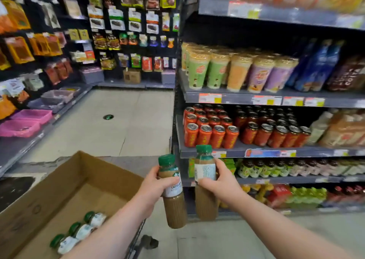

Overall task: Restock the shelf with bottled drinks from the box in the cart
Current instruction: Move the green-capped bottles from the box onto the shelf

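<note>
Fingers [157, 173] partly hide left bottle [174, 211] and right bottle [206, 203] labels; tags [266, 100] blurred.

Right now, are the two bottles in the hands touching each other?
Apart. The head view shows a dark gap between the left bottle and the right bottle from cap to base.

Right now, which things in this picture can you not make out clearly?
Head view only.
Box: the left forearm and the bottom edge hide part of it, so the number of bottles inside is unknown.
Cart: mostly hidden under the box.
Left bottle: the left hand covers part of its label.
Right bottle: label print too small to read.
Price tags: blurred.
</note>
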